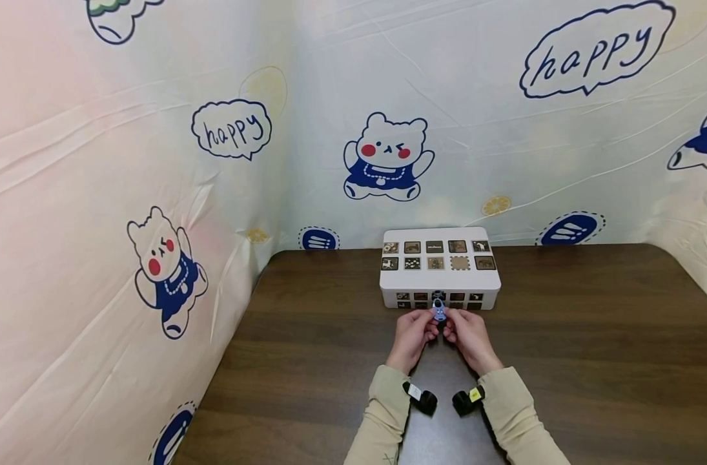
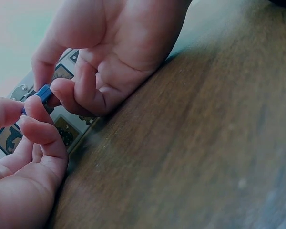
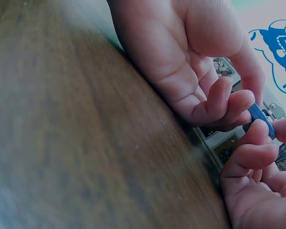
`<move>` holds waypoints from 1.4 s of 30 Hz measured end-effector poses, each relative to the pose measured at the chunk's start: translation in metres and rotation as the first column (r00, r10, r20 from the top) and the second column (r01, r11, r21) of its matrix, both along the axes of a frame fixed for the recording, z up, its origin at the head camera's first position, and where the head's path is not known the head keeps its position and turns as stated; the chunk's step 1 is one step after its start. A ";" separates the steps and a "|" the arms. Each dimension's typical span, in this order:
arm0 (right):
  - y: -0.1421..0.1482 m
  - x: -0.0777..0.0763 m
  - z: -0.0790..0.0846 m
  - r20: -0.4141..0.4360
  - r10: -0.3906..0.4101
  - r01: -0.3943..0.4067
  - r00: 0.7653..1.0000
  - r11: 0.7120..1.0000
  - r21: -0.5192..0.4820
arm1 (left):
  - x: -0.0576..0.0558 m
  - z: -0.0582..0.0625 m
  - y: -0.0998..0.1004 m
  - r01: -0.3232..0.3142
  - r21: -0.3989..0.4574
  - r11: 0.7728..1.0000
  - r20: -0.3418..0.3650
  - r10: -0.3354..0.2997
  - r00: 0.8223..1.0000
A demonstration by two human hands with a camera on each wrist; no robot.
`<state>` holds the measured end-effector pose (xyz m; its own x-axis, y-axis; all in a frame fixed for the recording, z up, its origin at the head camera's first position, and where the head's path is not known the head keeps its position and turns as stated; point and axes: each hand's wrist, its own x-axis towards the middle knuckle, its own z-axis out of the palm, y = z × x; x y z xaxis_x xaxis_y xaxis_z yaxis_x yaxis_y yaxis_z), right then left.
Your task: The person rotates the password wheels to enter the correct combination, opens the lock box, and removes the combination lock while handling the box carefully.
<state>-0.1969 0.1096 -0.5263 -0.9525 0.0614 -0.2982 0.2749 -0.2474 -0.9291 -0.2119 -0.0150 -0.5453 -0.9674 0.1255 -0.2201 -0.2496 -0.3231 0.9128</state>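
A white box (image 1: 440, 278) printed with small square pictures stands on the brown table. At the middle of its front is a small blue padlock-like piece (image 1: 439, 311) with a dark upper part. My left hand (image 1: 410, 334) pinches its left side between thumb and curled fingers. From the other side my right hand (image 1: 469, 336) pinches it the same way. In the left wrist view the blue piece (image 2: 44, 93) shows as a narrow bar between both hands' fingertips. The right wrist view shows its edge (image 3: 261, 119) beside a metal clasp (image 3: 276, 110), partly hidden by fingers.
Brown wooden table top (image 1: 307, 361) spreads out on both sides of the box. Behind it hangs a pale printed cloth (image 1: 307, 58), which also runs down the left side. A small black camera sits on each wrist.
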 end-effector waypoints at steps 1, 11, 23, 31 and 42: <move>0.000 0.000 0.000 0.001 -0.002 0.002 1.000 1.000 -0.007 | 0.000 0.000 0.000 0.000 0.000 1.000 -0.001 0.000 1.000; 0.002 -0.001 -0.001 0.028 0.004 -0.001 1.000 0.994 -0.109 | 0.000 0.000 0.000 -0.008 -0.011 1.000 0.006 0.008 1.000; 0.003 0.000 0.001 0.034 0.010 -0.006 0.999 0.992 -0.123 | -0.001 -0.001 0.001 -0.012 -0.011 1.000 0.008 0.012 1.000; 0.003 -0.001 0.000 0.042 0.014 -0.009 0.999 0.993 -0.116 | -0.001 -0.001 0.001 -0.010 -0.015 1.000 0.013 0.010 1.000; 0.003 0.000 0.001 0.042 0.016 -0.012 0.999 0.995 -0.103 | 0.000 0.000 0.000 -0.009 -0.013 1.000 0.009 0.009 1.000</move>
<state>-0.1970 0.1124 -0.5254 -0.9392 0.0149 -0.3431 0.3184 -0.3364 -0.8863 -0.2119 -0.0147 -0.5454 -0.9664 0.1141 -0.2305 -0.2552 -0.3131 0.9148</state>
